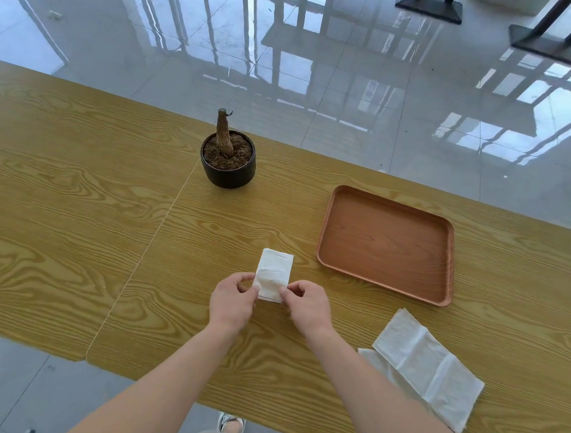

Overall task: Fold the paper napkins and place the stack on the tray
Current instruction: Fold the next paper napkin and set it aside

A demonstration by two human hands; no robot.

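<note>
The long wooden table (82, 191) is ochre-yellow with dark swirling grain. The rounded rectangular wooden tray (387, 243) is reddish-brown, the folded paper napkin (275, 268) white, the small round pot (228, 176) glossy black.

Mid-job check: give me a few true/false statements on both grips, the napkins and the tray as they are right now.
1. The left grip and right grip both pinch the folded napkin. True.
2. The tray already holds a napkin stack. False: nothing lies in it.
3. Unfolded napkins lie on the table, apart from the tray. True.
4. The plant pot stands in the tray. False: it stands on the table, left of the tray.
</note>
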